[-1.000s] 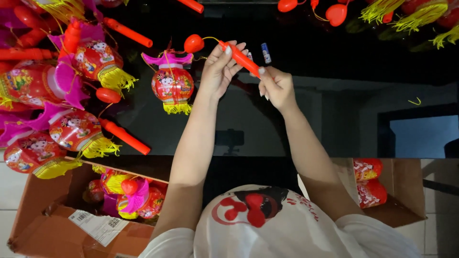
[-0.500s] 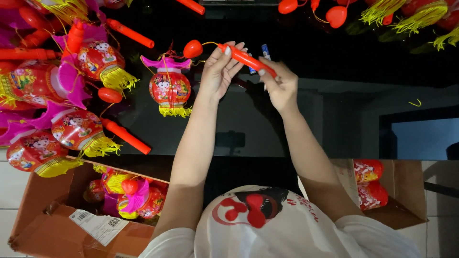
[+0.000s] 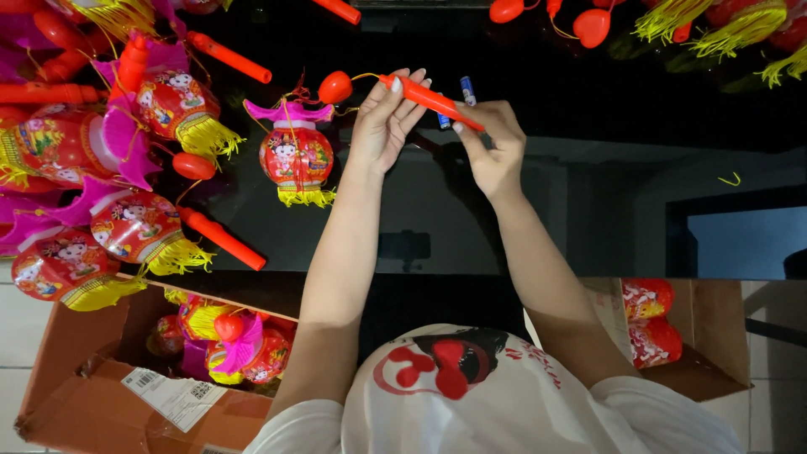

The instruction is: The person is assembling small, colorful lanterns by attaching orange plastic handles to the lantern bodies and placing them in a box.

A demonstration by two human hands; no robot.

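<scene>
Orange stick [image 3: 430,101] held above glossy black surface [image 3: 555,219], long axis slanting from upper left, near red bulb [image 3: 334,87], down to lower right. Left hand [image 3: 387,118] clamped on upper end, right hand [image 3: 492,147] pinching lower tip. Small blue batteries [image 3: 467,89] just behind. Red lantern [image 3: 296,153] lying left; more lanterns in cardboard box [image 3: 76,395] below.

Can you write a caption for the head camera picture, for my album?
Two bare hands, left hand and right hand, hold a red stick handle wired to a small red lantern over a black table.
</scene>
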